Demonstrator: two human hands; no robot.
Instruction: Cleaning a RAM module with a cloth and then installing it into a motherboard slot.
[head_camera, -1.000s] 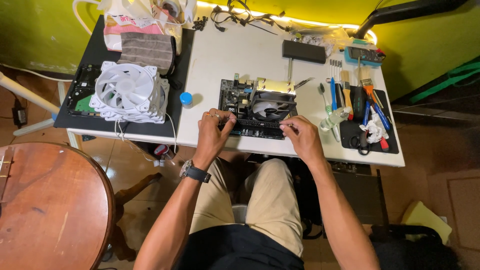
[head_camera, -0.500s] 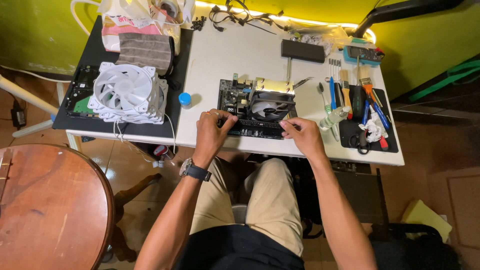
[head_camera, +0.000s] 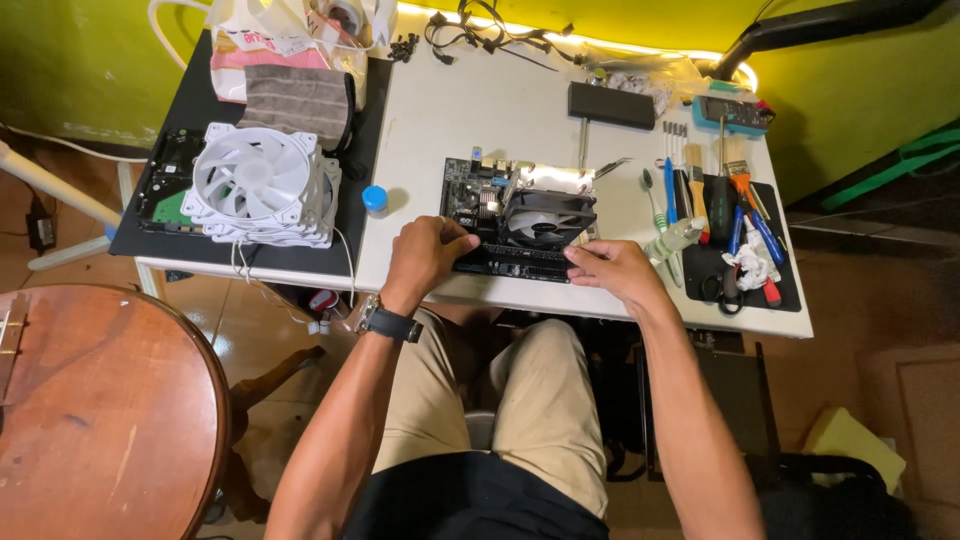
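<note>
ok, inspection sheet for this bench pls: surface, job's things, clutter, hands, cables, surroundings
Surface: white table, black mat on its left side.
Job's things: motherboard near the front edge, black cooler fan mounted on it.
Clutter: stack of white fans, blue-capped bottle, folded cloth, black box, tool mat with screwdrivers and brushes.
Hands: left hand on the board's left front edge, watch on that wrist; right hand at its right front edge.
Cables: black leads at the back edge.
Surroundings: round wooden table on the left, yellow-green wall.
</note>
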